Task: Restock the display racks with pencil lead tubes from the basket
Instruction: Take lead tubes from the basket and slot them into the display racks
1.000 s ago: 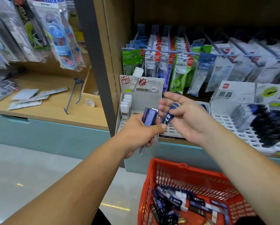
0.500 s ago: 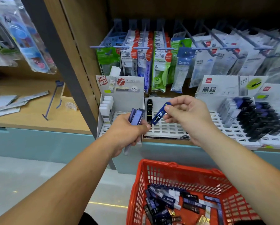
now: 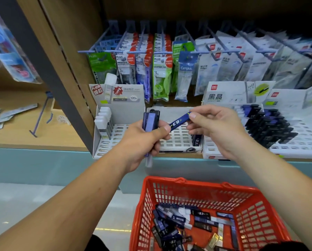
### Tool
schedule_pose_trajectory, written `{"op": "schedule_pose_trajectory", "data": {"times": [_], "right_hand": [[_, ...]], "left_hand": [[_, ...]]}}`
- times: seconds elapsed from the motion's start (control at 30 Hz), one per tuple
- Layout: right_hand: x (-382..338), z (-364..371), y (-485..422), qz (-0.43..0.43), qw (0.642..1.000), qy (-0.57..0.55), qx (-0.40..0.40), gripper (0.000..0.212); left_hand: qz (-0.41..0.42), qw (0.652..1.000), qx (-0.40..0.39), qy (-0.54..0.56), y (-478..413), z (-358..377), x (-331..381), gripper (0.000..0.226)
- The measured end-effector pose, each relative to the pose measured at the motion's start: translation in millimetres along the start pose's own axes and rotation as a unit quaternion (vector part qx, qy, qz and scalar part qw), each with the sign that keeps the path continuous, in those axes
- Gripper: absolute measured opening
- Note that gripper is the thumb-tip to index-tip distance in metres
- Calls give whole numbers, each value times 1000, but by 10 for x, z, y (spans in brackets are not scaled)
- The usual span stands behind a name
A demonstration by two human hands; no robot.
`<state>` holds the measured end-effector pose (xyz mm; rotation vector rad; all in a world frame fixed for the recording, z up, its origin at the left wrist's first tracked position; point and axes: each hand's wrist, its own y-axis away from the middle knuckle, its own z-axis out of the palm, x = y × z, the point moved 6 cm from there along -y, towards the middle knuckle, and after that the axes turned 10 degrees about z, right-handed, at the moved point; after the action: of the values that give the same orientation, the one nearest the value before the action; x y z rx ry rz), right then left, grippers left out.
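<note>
While my left hand [image 3: 144, 140] grips a bundle of tubes [image 3: 150, 120], my right hand [image 3: 215, 127] pinches one blue tube [image 3: 178, 121] by its upper end, just above the middle rack [image 3: 180, 142]. Light, stiff, slick plastic, I judge: hold one end, leaving the other free for a slot.

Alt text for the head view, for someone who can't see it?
The right hand pinches a blue lead tube in front of the middle rack, while the left hand grips several more tubes. A red basket of tubes sits below.
</note>
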<state>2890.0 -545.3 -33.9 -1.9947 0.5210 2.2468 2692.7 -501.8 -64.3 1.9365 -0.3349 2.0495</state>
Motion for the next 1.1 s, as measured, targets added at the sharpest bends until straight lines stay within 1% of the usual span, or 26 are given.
{"op": "schedule_pose_trajectory", "data": {"times": [0.23, 0.4, 0.53, 0.6, 0.73, 0.83, 0.93, 1.03, 1.1], "right_hand": [[-22, -258, 68, -10, 1000, -5, -1, 19], [4, -358, 21, -17, 999, -10, 30, 21], [13, -380, -7, -16, 999, -44, 12, 25], [2, -364, -12, -26, 999, -35, 10, 24], [-35, -368, -46, -54, 996, 40, 54, 20], [-91, -356, -113, -82, 987, 112, 80, 25], [-174, -286, -283, -115, 959, 240, 96, 32], [-230, -152, -490, -139, 926, 342, 81, 26], [-216, -88, -603, -135, 908, 390, 72, 25]], "left_hand": [[1, 1000, 20, 3, -65, 286, -42, 11], [-7, 999, 39, -12, -151, 374, -96, 11], [-17, 999, 25, -17, -193, 432, -130, 17], [-25, 999, 18, -20, -202, 468, -144, 18], [-32, 999, 19, -38, -231, 468, -168, 11], [-27, 997, 31, -67, -255, 393, -205, 12], [-42, 997, 21, -59, -263, 340, -254, 13], [-54, 998, 13, -17, -261, 322, -260, 6], [-57, 998, 17, 34, -253, 321, -224, 5]]}}
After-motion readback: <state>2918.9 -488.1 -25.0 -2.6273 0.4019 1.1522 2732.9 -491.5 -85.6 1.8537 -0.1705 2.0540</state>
